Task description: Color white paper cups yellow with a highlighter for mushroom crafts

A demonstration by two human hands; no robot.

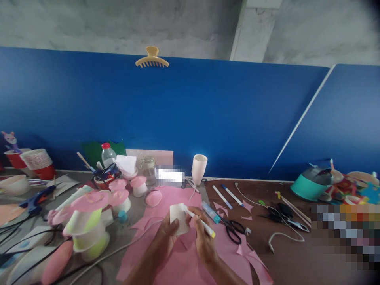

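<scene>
Pink paper (178,253) underlies both hands: left hand (166,237) fingers curled gripping white cup (179,217); right hand (203,239) fingers pinching marker (200,221).

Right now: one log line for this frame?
left hand: holds white paper cup | right hand: marker tip on cup | under: pink sheet

Both forearms rise from the near edge and meet at the middle. The left hand (166,237) is curled, fingers wrapped in a closed grip, thumb on top. The right hand (203,237), just right of it, pinches with thumb and forefinger, wrist bent slightly.
</scene>
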